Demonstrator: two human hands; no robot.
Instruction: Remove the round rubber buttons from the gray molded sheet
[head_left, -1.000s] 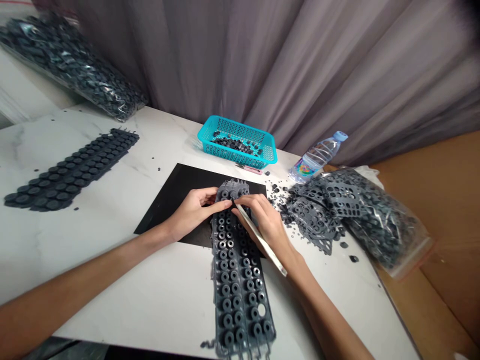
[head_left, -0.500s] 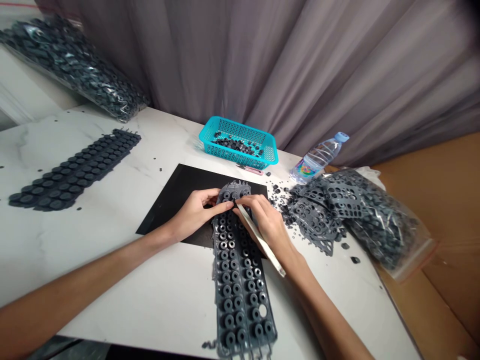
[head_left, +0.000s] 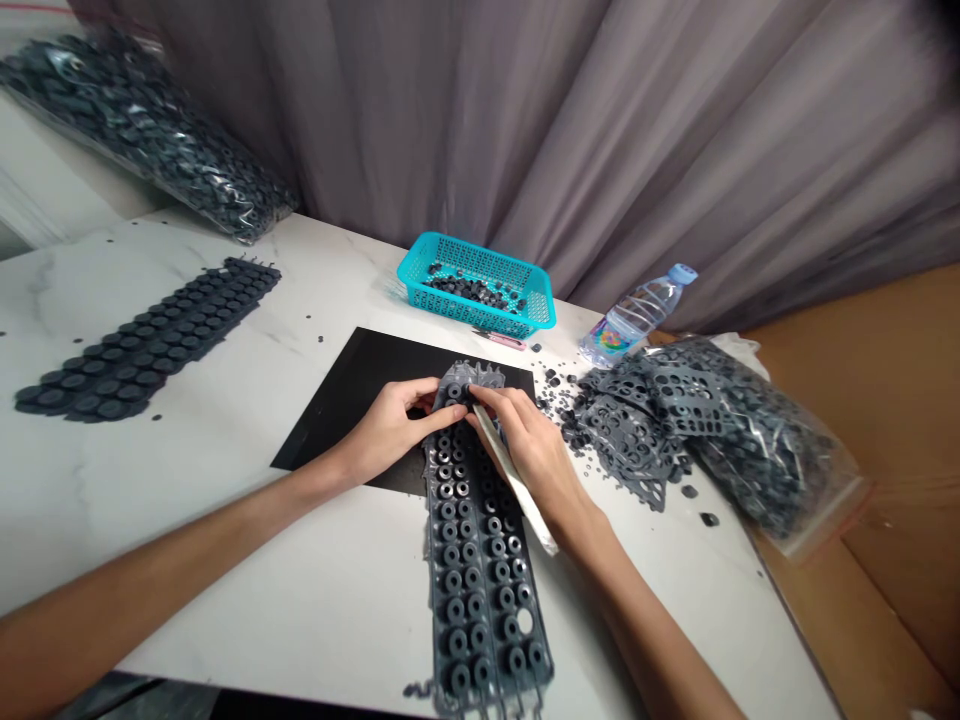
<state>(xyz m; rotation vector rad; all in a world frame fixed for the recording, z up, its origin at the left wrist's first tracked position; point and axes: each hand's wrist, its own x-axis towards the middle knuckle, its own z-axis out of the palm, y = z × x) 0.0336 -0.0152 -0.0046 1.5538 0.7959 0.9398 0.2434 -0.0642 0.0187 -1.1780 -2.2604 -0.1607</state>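
Observation:
A long dark grey moulded rubber sheet (head_left: 454, 580) with rows of round ring-shaped parts lies in front of me, its far end over a black mat (head_left: 337, 390). My left hand (head_left: 394, 425) grips the sheet's far left edge, thumb on top and fingers underneath. In my right hand (head_left: 525, 435) is a slim whitish stick-like tool (head_left: 529, 505), running back under the palm toward the wrist. The right fingertips press at the rings close to my left thumb; the tool's tip is hidden there. One round hole shows near the sheet's lower right.
A turquoise basket (head_left: 476, 285) holds small dark parts, with a pink-handled cutter (head_left: 501, 340) before it. At right are a water bottle (head_left: 637, 315), perforated scrap sheets (head_left: 630, 435) and a filled bag (head_left: 780, 450). Another moulded sheet (head_left: 150, 340) and a bag (head_left: 150, 130) are left.
My right fingers have shifted slightly up the sheet, and the tool's rear end has swung a little to the left. My left hand stays in place.

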